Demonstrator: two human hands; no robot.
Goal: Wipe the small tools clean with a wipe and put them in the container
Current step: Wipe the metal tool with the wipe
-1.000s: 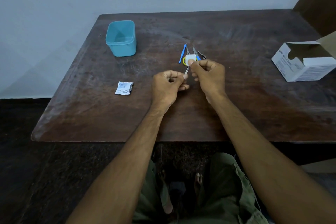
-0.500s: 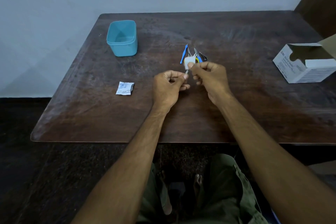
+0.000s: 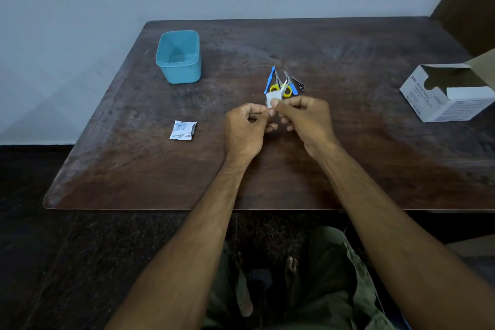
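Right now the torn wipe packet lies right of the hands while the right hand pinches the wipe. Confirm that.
Not quite. The head view shows the torn wipe packet lying left of the hands, not right. The right hand does pinch the wipe.

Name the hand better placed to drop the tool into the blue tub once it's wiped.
Left. The left hand pinches the small metal tool and is nearer the open blue plastic container, far left. The right hand grips the white wipe.
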